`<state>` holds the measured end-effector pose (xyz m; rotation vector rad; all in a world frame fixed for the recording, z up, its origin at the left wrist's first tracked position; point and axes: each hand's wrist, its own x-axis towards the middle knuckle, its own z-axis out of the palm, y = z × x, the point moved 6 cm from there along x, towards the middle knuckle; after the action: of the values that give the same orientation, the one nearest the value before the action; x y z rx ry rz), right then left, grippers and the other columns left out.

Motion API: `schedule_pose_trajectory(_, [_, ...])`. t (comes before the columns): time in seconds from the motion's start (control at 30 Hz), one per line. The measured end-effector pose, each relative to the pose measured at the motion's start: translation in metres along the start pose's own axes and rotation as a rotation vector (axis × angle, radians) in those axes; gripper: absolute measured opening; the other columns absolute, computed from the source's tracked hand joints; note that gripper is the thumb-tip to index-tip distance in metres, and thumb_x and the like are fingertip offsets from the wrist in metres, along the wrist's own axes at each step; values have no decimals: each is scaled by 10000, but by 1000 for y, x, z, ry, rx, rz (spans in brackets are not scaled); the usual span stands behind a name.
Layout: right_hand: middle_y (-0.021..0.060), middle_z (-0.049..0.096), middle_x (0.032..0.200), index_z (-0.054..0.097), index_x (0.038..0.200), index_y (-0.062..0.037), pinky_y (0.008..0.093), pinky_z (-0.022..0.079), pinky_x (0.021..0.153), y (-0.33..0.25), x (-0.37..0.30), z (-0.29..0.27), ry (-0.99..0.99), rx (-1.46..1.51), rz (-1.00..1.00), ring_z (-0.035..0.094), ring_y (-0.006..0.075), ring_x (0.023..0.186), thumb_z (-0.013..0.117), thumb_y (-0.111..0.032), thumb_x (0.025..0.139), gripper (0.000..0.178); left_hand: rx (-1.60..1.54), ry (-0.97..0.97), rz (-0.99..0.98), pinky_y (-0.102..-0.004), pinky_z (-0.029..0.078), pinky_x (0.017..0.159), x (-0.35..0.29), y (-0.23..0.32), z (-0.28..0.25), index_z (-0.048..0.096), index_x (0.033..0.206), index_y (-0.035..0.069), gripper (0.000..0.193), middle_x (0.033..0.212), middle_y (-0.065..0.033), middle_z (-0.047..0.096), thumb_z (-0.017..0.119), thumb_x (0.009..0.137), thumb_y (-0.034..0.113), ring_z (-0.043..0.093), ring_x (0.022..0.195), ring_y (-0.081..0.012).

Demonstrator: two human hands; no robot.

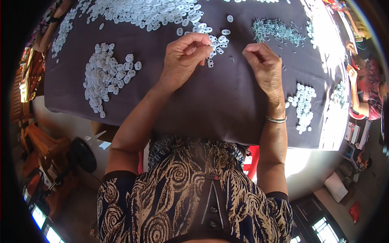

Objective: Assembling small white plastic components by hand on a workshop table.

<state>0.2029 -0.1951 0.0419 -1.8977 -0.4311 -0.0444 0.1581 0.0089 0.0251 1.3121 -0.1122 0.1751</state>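
Note:
My left hand (180,60) is closed in a pinch, with a small white oval plastic piece with holes at its fingertips, mostly hidden by them. Just beyond those fingertips lies a small cluster of similar white pieces (220,43). My right hand (265,67), a bangle at its wrist, is pinched with the fingertips together; whatever it may hold is too small to make out. It is just short of a heap of small metal screws (277,32). A loose screw (232,59) lies on the cloth between my hands.
On the dark tablecloth (210,105) are a large spread of white pieces (137,14) at the far side, a pile (101,77) at left and another pile (303,106) at right. Other people sit along the table, one at right (368,85). A black fan (83,155) stands lower left.

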Motion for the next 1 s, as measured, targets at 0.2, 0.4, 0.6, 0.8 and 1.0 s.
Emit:
schedule_pose_trajectory(0.2, [15,571,761,622,843,-9,235,425,573,-14,-2,21,-209,-251,-89,527,86,643,666,43,769,101,43,12,13,-179,426,517,-1,2,2,629,915,42,108,808,19,600,643,822,-11,500,636,-9])
schedule_pose_trajectory(0.4, [39,568,745,612,823,0,264,433,561,-19,-2,28,-185,-324,-195,546,123,623,664,56,747,108,98,6,-25,-169,419,516,-2,-3,2,628,920,48,98,800,32,599,643,831,10,494,633,0])
schedule_pose_trajectory(0.6, [62,576,757,607,811,-13,308,456,573,-26,-4,31,-167,-434,-231,583,195,635,659,38,741,100,82,10,-1,-168,416,513,-3,2,4,629,920,48,95,801,31,601,641,833,12,496,630,0])
schedule_pose_trajectory(0.8, [81,539,799,582,858,-58,375,479,600,-34,-9,37,-213,-689,-320,597,293,710,625,-9,779,102,116,-4,-16,-168,418,515,-2,0,2,630,918,47,92,795,29,607,640,834,11,500,633,-1])
schedule_pose_trajectory(1.0, [73,543,823,554,876,-57,391,492,553,-25,-9,38,-164,-710,-383,594,295,659,589,-12,788,105,135,13,-33,-169,413,510,-4,0,1,632,919,50,96,794,28,608,639,833,8,501,626,-2])
